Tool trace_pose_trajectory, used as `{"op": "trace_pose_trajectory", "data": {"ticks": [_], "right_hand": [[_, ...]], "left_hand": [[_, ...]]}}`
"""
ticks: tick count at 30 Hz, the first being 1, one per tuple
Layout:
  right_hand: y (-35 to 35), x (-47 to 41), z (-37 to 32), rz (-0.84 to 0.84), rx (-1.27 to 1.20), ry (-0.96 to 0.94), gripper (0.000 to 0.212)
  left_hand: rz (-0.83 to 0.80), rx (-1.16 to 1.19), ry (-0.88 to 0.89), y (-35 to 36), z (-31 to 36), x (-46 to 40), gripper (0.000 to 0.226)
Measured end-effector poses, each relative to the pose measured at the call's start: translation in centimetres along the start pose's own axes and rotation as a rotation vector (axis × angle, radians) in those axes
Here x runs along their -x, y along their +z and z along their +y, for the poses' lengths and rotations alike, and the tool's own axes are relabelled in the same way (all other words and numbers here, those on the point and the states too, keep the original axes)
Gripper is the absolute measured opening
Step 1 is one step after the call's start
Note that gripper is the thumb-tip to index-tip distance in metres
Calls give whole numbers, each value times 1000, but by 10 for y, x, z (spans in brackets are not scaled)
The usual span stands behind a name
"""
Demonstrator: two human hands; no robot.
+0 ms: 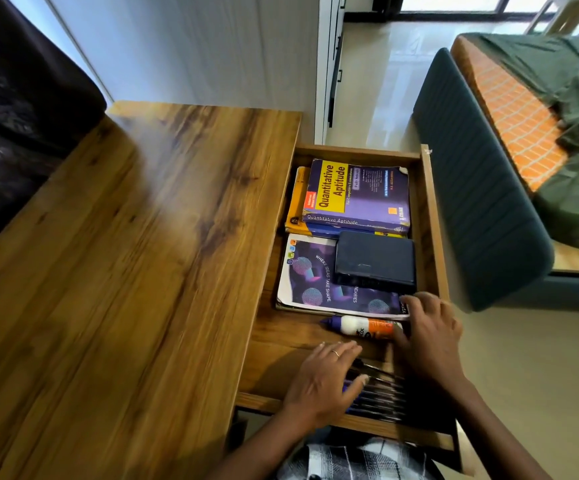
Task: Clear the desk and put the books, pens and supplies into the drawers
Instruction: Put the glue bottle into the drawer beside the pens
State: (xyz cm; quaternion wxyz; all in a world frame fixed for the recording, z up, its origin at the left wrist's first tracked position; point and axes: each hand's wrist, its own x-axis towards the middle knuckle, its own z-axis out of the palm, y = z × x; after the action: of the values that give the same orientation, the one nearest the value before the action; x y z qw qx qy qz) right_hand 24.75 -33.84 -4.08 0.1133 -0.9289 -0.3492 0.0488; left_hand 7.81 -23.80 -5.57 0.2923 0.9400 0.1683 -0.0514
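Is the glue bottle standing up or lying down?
Lying down. The glue bottle rests on its side on the drawer floor, blue cap pointing toward the desk.

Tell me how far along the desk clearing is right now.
Mostly done, it seems. The desk top shows nothing on it, and the books, a notebook, a dark case and a glue bottle lie in the open drawer. In hand: the left hand rests on the pens; the right hand touches the glue. Left: closing the drawer.
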Motion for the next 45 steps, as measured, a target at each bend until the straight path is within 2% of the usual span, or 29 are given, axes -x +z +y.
{"op": "trace_pose_trajectory", "data": {"ticks": [3, 7, 9, 13, 18, 26, 30, 39, 45], "right_hand": [[-10, -7, 11, 80, -72, 121, 63], [-1, -8, 22, -58, -93, 195, 88], [3, -7, 23, -75, -78, 170, 97], [4, -7, 22, -78, -101, 165, 101], [7, -6, 21, -83, -106, 158, 104], [11, -7, -5, -93, -215, 130, 103], [16, -8, -21, -105, -269, 126, 111], [29, -12, -72, -153, -492, 103, 107], [34, -16, -119, -232, -628, 76, 116]], "left_hand": [[-115, -19, 167, 3, 13, 3, 69], [-207, -122, 305, 9, 18, 2, 80], [-184, -173, 311, 11, 16, 2, 81], [-129, -377, 327, 18, 11, 10, 76], [-2, -410, 335, 25, 4, 23, 68], [156, -320, 98, 11, -5, 48, 71], [216, -278, -41, 1, -9, 55, 73], [366, -269, -464, -17, -15, 62, 97], [369, -241, -565, -22, -18, 64, 108]]}}
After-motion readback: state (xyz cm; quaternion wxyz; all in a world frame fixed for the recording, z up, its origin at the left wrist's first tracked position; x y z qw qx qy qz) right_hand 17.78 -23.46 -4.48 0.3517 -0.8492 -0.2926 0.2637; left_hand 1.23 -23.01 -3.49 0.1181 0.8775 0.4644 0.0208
